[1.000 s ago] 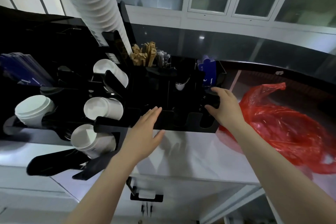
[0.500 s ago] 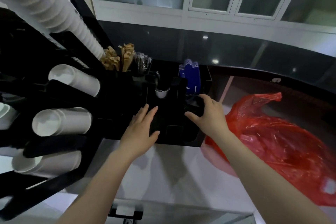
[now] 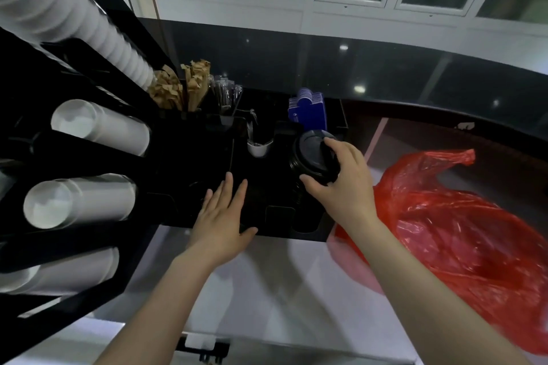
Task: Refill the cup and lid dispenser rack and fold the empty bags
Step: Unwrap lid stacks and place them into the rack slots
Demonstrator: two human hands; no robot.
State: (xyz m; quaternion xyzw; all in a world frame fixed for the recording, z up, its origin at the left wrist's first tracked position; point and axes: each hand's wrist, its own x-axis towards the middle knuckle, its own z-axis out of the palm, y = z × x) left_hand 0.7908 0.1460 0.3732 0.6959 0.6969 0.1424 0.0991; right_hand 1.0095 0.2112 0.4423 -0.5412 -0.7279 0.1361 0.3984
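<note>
- Right hand (image 3: 341,184) has thumb and fingers curled round a stack of black lids (image 3: 311,155), held over the rack's (image 3: 189,157) right end.
- Left hand (image 3: 222,216) lies flat, fingers straight and slightly apart, on the rack's near edge.
- White cups (image 3: 83,198) fill the slots at left.
- A red bag (image 3: 462,234) lies crumpled on the counter (image 3: 267,281), right of the rack.

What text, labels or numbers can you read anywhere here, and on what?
None readable.
Blue packets: white marks, too blurred to read.
White tag on the dark counter: too small to read.
Black lids, white cups, red bag: no print visible.
</note>
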